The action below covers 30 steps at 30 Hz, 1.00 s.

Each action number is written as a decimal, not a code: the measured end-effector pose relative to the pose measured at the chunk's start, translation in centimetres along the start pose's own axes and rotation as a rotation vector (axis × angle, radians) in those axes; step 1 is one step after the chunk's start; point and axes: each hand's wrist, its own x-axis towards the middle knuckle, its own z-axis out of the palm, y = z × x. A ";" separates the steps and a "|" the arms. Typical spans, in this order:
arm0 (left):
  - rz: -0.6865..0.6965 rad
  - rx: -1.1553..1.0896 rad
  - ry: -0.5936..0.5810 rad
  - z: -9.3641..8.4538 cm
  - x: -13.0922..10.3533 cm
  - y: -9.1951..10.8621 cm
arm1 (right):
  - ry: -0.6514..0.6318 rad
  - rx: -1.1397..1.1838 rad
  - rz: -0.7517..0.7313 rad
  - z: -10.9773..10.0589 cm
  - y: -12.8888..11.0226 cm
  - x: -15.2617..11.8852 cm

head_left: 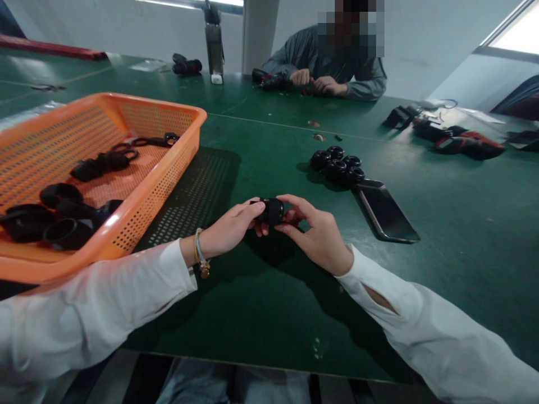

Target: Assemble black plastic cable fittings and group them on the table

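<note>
A small black cylindrical part (273, 211) is held between my two hands above the green table. My left hand (236, 227) wraps its fingers round the left end, with the thumb on top. On the right end, the thumb and fingers of my right hand (314, 230) close in a pinch. Several black round parts (336, 168) stand in a cluster beyond my right hand. A phone (387, 210) with a dark screen lies beside that cluster, to the right of my right hand.
An orange basket (191, 134) with several black parts stands on the left of the green table (261, 314). Across the table sits a person in grey (362, 84), hands together. Black and red tools (467, 143) lie at the right; a tall metallic object (214, 50) stands at the back.
</note>
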 end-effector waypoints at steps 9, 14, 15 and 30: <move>0.018 0.029 -0.014 -0.1 0.1 -0.1 | -0.038 -0.023 0.013 -0.1 0.0 0.0; 0.020 0.035 -0.013 0.0 0.0 0.0 | -0.044 -0.009 0.004 -0.1 0.1 0.0; 0.017 0.038 -0.011 0.0 0.0 0.0 | -0.049 -0.007 0.005 -0.1 0.1 0.0; 0.038 0.074 -0.025 -0.1 0.0 0.0 | -0.067 0.003 0.010 -0.2 0.2 0.0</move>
